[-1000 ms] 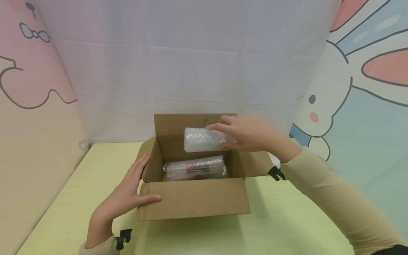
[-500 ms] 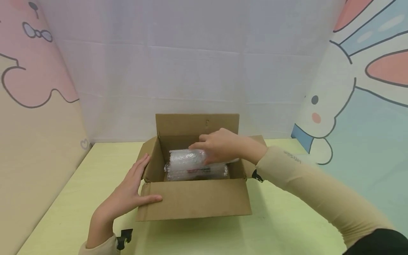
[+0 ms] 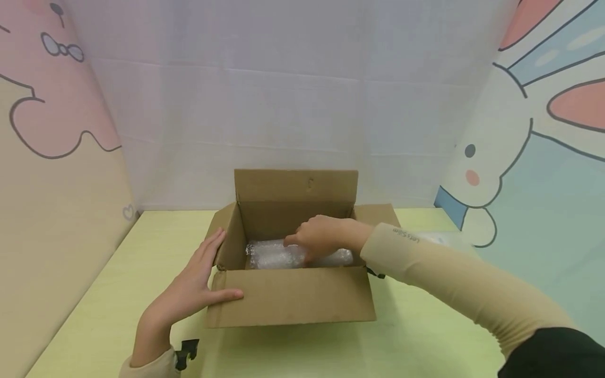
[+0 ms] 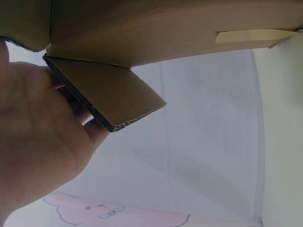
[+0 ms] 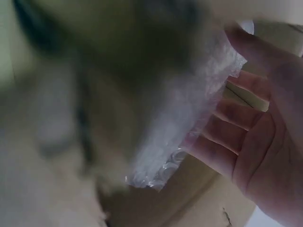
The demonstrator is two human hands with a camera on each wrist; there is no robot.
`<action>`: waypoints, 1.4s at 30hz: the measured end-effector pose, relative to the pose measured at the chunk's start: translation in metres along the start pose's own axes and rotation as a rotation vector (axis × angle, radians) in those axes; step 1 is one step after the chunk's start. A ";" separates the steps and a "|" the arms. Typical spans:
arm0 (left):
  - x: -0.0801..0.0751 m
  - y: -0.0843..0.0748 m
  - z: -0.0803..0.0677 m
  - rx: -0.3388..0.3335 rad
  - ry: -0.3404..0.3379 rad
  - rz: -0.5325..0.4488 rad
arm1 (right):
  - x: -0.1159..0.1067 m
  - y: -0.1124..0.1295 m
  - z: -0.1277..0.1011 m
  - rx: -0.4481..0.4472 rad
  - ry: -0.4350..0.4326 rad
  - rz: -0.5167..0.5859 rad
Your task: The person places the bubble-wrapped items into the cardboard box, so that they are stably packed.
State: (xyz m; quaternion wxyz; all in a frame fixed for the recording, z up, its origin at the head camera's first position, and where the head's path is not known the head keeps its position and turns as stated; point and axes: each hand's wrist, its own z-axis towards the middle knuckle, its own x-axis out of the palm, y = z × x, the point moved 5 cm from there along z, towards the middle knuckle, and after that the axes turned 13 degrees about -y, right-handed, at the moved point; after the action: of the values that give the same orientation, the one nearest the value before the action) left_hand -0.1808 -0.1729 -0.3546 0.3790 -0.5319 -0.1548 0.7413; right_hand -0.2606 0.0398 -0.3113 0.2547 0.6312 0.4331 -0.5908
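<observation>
A cardboard box [image 3: 293, 296] stands with its flaps spread. My left hand [image 3: 189, 286] rests at its near left corner, fingers straight along the side flap [image 4: 104, 92] and thumb lying on the front flap. Inside the box, my right hand [image 3: 323, 236] grips a bubble-wrapped bundle [image 3: 279, 254] low down. Thumb and fingers lie on either side of the bubble wrap [image 5: 189, 104] in the right wrist view. The hand and front wall hide part of the bundle, and the second wrapped bundle beneath cannot be told apart from it.
The box is on a pale yellow-green table [image 3: 142, 252]. A clear plastic item [image 3: 435, 239] lies to the right behind the right sleeve [image 3: 439, 278]. A white cloth [image 3: 293, 105] hangs behind the table, and cartoon-printed walls flank it.
My right hand has lowered the bubble-wrapped bundle from above the box down into it, onto or beside the other wrapped bundle. The left hand keeps its place on the corner.
</observation>
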 end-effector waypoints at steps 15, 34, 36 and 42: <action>0.000 0.000 0.000 0.004 -0.008 0.009 | 0.015 0.013 0.000 -0.042 -0.069 -0.090; 0.000 0.000 -0.001 -0.007 0.006 0.005 | -0.022 -0.026 -0.049 0.043 -0.097 0.032; 0.000 0.000 -0.001 -0.001 0.003 0.006 | -0.028 -0.034 -0.059 0.061 -0.144 0.063; -0.001 -0.001 -0.001 0.001 0.001 0.011 | -0.038 -0.062 -0.094 0.137 -0.310 0.148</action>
State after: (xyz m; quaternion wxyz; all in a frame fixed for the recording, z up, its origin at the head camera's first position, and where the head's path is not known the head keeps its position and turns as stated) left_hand -0.1789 -0.1730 -0.3536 0.3753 -0.5329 -0.1510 0.7432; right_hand -0.2612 0.1399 -0.2463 0.3174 0.5787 0.2999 -0.6887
